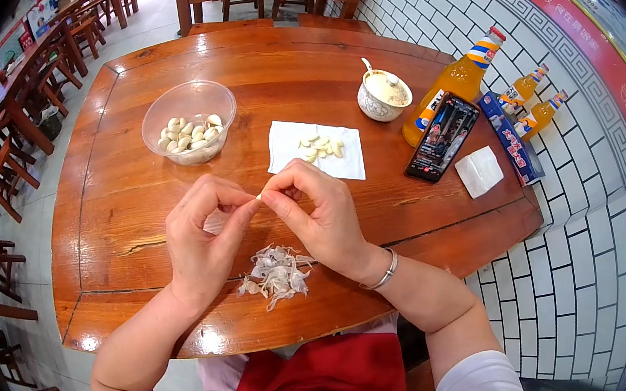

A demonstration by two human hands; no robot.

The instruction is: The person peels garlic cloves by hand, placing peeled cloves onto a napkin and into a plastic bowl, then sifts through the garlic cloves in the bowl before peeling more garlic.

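Observation:
A small pale garlic clove [259, 197] is pinched between my two hands over the wooden table [138, 215]. My left hand [207, 227] closes thumb and forefinger on its left end. On the other side, my right hand [313, 209] grips it with thumb and curled fingers. Below the hands lies a loose pile of papery garlic skins [277, 274]. Beyond them, several peeled garlic cloves [320, 147] rest on a white napkin [346, 165]. A clear plastic bowl [190, 97] at the back left holds several cloves that look unpeeled [187, 136].
Right of the napkin stand a lidless patterned jar [380, 109] with a spoon, a large orange drink bottle [461, 74] and a phone [443, 136] leaning on it. A folded white tissue [479, 172] and a blue box [509, 138] sit near the tiled wall [566, 244].

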